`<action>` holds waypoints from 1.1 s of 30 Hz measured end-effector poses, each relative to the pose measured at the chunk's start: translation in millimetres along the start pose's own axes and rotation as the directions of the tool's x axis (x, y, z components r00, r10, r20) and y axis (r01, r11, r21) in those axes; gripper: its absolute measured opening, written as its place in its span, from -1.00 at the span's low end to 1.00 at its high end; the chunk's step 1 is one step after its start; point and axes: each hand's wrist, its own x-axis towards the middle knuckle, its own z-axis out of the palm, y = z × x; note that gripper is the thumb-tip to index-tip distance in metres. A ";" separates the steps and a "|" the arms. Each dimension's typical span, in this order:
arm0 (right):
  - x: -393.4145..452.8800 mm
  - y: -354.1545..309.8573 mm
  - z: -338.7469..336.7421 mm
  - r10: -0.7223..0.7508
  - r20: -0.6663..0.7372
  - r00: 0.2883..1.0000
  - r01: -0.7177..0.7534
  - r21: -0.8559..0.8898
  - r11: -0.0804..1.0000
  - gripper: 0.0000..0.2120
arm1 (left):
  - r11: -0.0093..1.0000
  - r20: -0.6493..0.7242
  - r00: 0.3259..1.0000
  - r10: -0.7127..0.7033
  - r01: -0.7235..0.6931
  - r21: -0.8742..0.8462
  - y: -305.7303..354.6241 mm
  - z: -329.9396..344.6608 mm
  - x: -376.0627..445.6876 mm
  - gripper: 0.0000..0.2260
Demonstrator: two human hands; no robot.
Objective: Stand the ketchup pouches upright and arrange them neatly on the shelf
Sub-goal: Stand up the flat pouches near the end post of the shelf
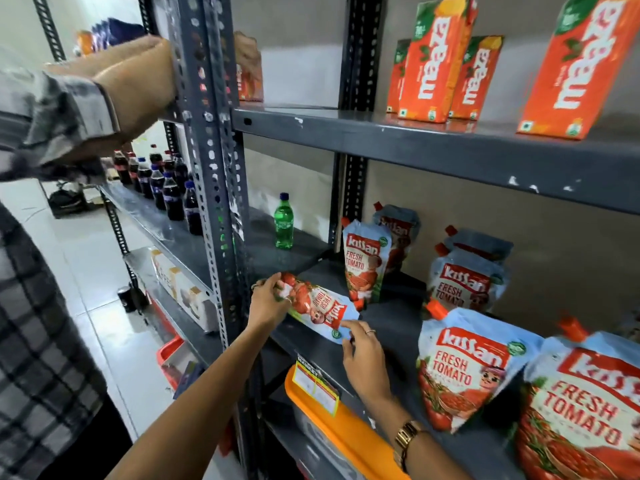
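A ketchup pouch (317,308) lies on its side near the front left of the grey shelf (391,327). My left hand (268,301) grips its bottom end. My right hand (362,358) pinches its top end by the cap. Several other ketchup pouches stand upright on the same shelf: one (365,263) just behind the lying pouch, another (464,282) further right, and two large ones (467,368) (581,414) at the front right.
A green bottle (284,221) stands at the shelf's back left. Orange juice cartons (436,60) line the shelf above. A perforated steel upright (214,161) borders the left. Another person's sleeve and arm (79,109) reach in at upper left. An orange bin (343,431) sits below.
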 end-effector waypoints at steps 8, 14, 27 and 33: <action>11.0 13.2 12.1 0.092 0.263 0.960 -0.024 -0.253 0.967 -0.62 | 0.987 0.042 0.997 -0.072 0.065 0.144 -21.7 15.4 14.2 -0.55; 18.1 10.4 8.8 0.168 0.117 0.979 -0.117 -0.352 0.929 -0.69 | 0.992 -0.060 0.994 -0.091 0.096 0.085 -22.0 7.6 1.4 -0.53; 28.6 10.5 11.9 0.399 -0.148 0.905 -0.423 -0.212 0.881 -0.72 | 0.912 0.138 0.943 -0.302 0.328 -0.247 -13.1 1.8 -61.6 -0.46; 42.6 6.2 7.0 0.561 -0.189 0.806 -0.584 -0.102 0.805 -0.72 | 0.898 0.145 0.942 -0.304 0.334 -0.285 -10.9 2.7 -65.7 -0.55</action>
